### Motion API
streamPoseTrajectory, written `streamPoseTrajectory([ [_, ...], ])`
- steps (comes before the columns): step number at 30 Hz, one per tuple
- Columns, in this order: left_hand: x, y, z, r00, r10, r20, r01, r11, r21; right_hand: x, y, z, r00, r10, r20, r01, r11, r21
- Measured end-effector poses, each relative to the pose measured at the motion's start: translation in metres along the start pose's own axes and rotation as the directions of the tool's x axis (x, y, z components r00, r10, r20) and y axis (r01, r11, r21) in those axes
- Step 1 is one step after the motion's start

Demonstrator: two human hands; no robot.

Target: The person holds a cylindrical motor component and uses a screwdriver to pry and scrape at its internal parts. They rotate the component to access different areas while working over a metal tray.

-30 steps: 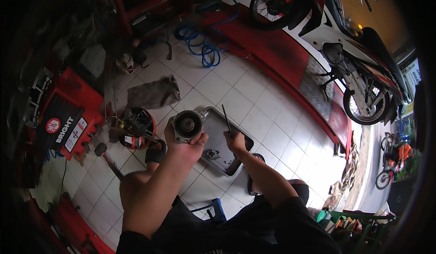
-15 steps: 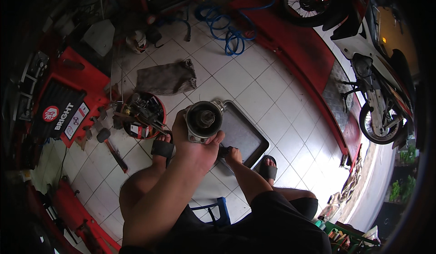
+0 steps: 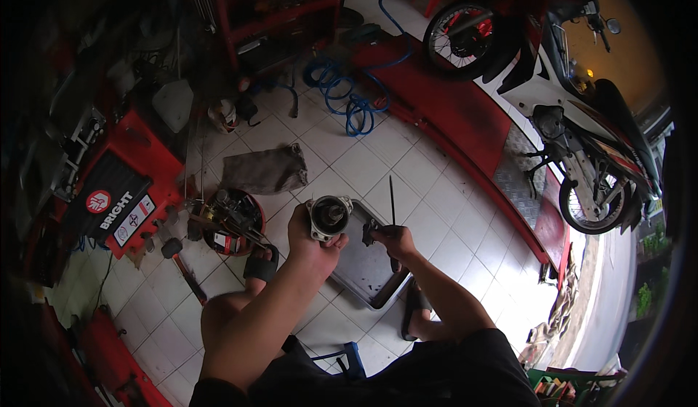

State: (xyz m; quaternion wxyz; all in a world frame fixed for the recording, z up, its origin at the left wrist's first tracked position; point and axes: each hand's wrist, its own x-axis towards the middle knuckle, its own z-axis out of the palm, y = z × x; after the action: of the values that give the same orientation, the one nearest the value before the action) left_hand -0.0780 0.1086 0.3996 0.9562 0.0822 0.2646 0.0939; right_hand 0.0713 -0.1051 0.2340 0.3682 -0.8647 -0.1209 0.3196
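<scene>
Currently both hands are closed around things: the left hand point(image 3: 309, 244) grips a round metal housing point(image 3: 331, 218), its open mouth turned up to show a core inside, while the right hand point(image 3: 397, 242) clasps a slim tool point(image 3: 392, 197), shaft pointing away from the person, and pinches a small dark part point(image 3: 369, 233). The housing is held above the left edge of a grey tray point(image 3: 350, 263) and hides some of it; the right hand covers part of the tray's right edge, and dark specks point(image 3: 372, 288) lie near its bottom corner. On the tiled floor beyond the tray's left side sit a tub point(image 3: 254, 202) crowded with tools and a grey cloth point(image 3: 265, 170), with a hammer point(image 3: 185, 271) nearer the person. 2 sandalled feet flank the tray. Farther off, a coiled blue hose point(image 3: 358, 118) reaches a red platform point(image 3: 454, 112), and a motorcycle point(image 3: 556, 127) stands along its far edge.
</scene>
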Motion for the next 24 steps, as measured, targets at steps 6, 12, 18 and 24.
streamPoseTrajectory([
  [6,-0.010,-0.017,0.020,0.995,-0.009,-0.102,0.027,0.983,0.182,-0.119,-0.114,-0.116,0.974,-0.222,0.036,0.168,0.828,0.535],
  [12,-0.014,-0.041,-0.005,0.997,0.075,-0.011,-0.064,0.914,0.401,-0.195,-0.113,-0.098,0.979,-0.200,-0.043,0.119,0.386,0.915],
  [18,-0.025,-0.056,-0.003,0.958,0.286,0.023,-0.244,0.772,0.587,-0.189,-0.104,-0.095,0.991,-0.132,0.019,0.046,0.476,0.878],
  [24,-0.019,-0.056,-0.004,0.915,0.377,0.145,-0.361,0.602,0.712,-0.197,-0.113,-0.081,0.983,-0.166,-0.072,0.165,0.663,0.730],
])
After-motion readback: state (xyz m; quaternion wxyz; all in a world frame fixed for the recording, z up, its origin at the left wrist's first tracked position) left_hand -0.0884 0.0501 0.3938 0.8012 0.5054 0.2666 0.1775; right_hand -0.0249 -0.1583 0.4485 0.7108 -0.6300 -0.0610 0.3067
